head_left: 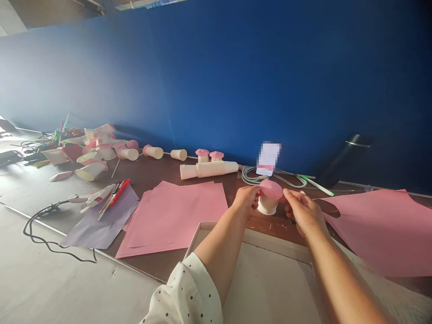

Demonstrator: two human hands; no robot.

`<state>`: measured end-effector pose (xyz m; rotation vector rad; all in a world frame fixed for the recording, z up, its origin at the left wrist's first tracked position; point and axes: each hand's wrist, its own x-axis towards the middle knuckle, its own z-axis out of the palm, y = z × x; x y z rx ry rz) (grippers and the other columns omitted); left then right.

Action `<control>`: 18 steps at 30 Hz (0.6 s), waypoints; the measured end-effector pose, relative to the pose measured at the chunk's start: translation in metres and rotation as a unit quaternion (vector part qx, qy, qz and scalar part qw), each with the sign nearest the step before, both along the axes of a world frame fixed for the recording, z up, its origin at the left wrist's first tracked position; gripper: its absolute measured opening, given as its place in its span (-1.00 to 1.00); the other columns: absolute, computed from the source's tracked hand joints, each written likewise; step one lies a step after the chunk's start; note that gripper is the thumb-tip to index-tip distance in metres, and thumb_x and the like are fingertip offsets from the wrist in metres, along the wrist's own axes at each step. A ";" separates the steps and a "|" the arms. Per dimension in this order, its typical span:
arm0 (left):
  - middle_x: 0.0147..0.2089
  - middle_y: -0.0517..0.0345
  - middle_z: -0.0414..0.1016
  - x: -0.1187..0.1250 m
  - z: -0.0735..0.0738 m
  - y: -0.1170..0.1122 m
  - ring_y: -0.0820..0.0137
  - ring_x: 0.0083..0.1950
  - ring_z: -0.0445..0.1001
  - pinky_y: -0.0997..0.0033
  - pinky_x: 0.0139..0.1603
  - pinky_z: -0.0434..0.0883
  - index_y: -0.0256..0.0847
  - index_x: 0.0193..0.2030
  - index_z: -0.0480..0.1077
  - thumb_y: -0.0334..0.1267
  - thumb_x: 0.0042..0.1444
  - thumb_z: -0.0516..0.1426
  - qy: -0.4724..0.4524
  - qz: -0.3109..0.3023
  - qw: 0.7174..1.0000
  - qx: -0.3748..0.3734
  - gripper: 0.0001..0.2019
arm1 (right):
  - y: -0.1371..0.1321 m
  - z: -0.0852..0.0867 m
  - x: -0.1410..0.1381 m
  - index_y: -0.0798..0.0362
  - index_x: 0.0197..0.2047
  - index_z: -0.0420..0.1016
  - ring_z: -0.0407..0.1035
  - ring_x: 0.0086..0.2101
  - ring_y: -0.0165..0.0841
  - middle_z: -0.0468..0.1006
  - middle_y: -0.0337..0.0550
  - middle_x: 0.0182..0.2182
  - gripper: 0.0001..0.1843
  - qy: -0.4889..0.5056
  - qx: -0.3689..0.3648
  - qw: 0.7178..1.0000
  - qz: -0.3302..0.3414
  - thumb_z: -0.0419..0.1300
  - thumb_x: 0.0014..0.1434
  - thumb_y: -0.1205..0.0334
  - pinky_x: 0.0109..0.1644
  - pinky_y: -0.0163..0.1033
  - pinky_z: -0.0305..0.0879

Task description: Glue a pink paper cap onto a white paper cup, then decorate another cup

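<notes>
A white paper cup (267, 206) stands upside down on the dark table, with a round, slightly domed pink paper cap (271, 189) resting on top. The fingers of my left hand (248, 198) are closed at the cap's left edge. On the opposite side, thumb and forefinger of my right hand (303, 213) pinch at the right edge; its lower fingers are curled and partly hidden. Just behind the cup lies a coiled pale cable (249, 176). A pink sheet (381, 229) with a rounded cut-out lies to the right of my right hand.
Stacked cups (209, 169) lie sideways behind a pile of pink sheets (175, 216). Two pink-capped cups (203, 155) stand near the blue partition (216, 81). At left are a glue gun (92, 198), a red cutter knife (116, 195) and more cups. A shallow white tray (270, 270) sits under my forearms.
</notes>
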<state>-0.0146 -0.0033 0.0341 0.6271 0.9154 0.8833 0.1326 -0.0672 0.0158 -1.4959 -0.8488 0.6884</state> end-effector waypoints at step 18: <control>-0.54 0.23 0.32 0.001 0.003 -0.003 0.70 -0.63 -0.01 0.66 -0.67 -0.09 -0.29 -0.51 0.32 -0.42 0.06 0.26 0.056 -0.017 0.997 -0.041 -0.79 | 0.011 -0.002 0.005 -0.10 0.09 0.61 0.45 0.13 -0.17 0.60 -0.11 0.12 -0.59 -0.307 0.080 0.948 0.026 0.10 0.29 0.00 0.28 0.00 0.32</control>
